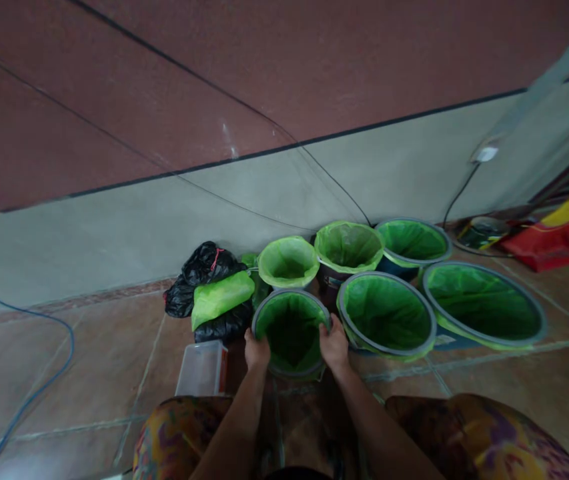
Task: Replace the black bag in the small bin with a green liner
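Between my two hands is a round trash bin [291,300] lined with a green bag, a grey ring around its rim. My left hand [257,351] grips the rim on the left side, and my right hand [333,341] has its fingers curled over the rim on the right. To the right of it stands another green-lined bin [387,313] with a grey ring. Just behind is a smaller bin [289,261] whose light green bag is folded over the rim. The bottom of the held bin is hidden in shadow.
More lined bins [349,247] stand along the wall. Black bags [209,263] and a green plastic roll [223,299] lie on the left, near a clear plastic box [201,369]. A blue hose [70,347] crosses the tiles. At right lies a red dustpan [547,245].
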`<state>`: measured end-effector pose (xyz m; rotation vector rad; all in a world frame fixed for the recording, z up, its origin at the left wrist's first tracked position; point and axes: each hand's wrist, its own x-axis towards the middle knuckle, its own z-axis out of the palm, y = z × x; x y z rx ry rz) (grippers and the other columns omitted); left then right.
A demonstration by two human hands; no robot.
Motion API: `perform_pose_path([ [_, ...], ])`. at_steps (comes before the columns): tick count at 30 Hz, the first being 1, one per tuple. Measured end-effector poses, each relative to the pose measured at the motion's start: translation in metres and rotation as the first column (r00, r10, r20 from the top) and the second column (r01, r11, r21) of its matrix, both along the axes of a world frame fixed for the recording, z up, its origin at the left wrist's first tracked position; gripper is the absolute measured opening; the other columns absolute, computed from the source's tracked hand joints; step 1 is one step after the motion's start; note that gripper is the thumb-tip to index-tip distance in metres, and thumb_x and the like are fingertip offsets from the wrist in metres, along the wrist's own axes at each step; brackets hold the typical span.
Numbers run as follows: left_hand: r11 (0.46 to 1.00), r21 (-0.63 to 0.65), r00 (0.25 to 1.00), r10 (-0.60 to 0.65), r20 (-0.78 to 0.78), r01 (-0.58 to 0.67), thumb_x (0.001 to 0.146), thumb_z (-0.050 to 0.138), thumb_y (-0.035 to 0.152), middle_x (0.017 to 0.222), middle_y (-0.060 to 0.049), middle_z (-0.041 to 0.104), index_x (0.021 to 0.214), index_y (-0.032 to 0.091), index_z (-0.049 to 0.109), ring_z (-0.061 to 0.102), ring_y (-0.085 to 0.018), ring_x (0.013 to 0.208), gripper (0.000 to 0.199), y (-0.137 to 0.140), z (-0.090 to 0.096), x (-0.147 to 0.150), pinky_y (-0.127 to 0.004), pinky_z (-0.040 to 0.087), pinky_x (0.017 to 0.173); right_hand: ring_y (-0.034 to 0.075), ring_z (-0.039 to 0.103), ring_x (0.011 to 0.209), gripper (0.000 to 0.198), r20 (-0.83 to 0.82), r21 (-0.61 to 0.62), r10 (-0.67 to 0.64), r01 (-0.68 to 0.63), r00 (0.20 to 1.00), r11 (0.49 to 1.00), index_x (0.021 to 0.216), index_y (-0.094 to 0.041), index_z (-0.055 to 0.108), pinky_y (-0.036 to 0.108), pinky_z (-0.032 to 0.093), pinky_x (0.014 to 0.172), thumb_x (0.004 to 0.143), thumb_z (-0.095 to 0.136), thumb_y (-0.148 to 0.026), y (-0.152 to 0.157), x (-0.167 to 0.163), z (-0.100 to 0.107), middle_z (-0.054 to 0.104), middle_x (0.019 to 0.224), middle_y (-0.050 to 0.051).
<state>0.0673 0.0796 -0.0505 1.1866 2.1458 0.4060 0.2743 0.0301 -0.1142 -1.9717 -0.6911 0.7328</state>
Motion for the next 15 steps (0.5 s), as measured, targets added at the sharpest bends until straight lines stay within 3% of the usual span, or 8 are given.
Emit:
perform_pose_path([
  [5,0.997,-0.059,0.999,-0.052,-0.008,0.052,0.084,0.055,0.011,0.099,-0.012,0.073,0.119,0.016,0.053,0.071,-0.022,0.093,0.035,0.003,-0.004,0.004,-0.025,0.048,0.074,0.024,0.065,0.091,0.048,0.057,-0.239,0.161,-0.143,0.985,0.960,0.129,-0.011,0.051,0.033,0.048,0.083,0.081,0.048,-0.012,-0.002,-0.005,0.005,0.068,0.091,0.011],
  [7,0.996,-0.080,0.998,-0.049,-0.030,0.046,0.086,0.054,0.014,0.099,-0.013,0.072,0.122,0.016,0.051,0.070,-0.023,0.094,0.036,0.002,-0.008,0.004,-0.027,0.048,0.074,0.028,0.063,0.098,0.049,0.226,-0.283,0.192,-0.124,0.955,0.951,0.131,-0.008,0.051,0.037,0.047,0.086,0.082,0.047,-0.013,-0.004,-0.006,0.014,0.066,0.103,0.018],
  [10,0.994,-0.084,0.987,-0.075,-0.143,0.063,0.085,0.056,0.021,0.115,-0.018,0.067,0.131,0.016,0.047,0.066,-0.029,0.107,0.047,0.005,-0.008,0.005,-0.034,0.048,0.082,0.033,0.053,0.119,0.054,0.514,-0.264,0.320,-0.208,0.796,0.942,0.140,-0.008,0.045,0.044,0.041,0.099,0.086,0.045,-0.015,0.007,-0.014,0.034,0.054,0.132,0.024],
  [13,0.983,-0.044,0.944,-0.182,-0.274,0.176,0.083,0.060,0.028,0.134,-0.019,0.056,0.136,0.018,0.046,0.057,-0.032,0.121,0.055,0.022,-0.004,0.007,-0.039,0.047,0.093,0.029,0.058,0.114,0.046,0.438,-0.369,0.565,-0.433,0.699,0.822,0.134,-0.010,0.052,0.040,0.042,0.098,0.088,0.044,-0.015,0.036,-0.024,0.040,0.059,0.126,0.021],
  [15,0.960,-0.040,0.912,-0.275,-0.303,0.276,0.084,0.062,0.032,0.132,-0.017,0.058,0.133,0.018,0.050,0.056,-0.032,0.122,0.052,0.041,-0.003,0.007,-0.040,0.045,0.097,0.029,0.063,0.105,0.039,0.286,-0.443,0.603,-0.454,0.745,0.773,0.126,-0.008,0.058,0.041,0.046,0.092,0.088,0.050,-0.015,0.060,-0.027,0.028,0.063,0.116,0.022],
])
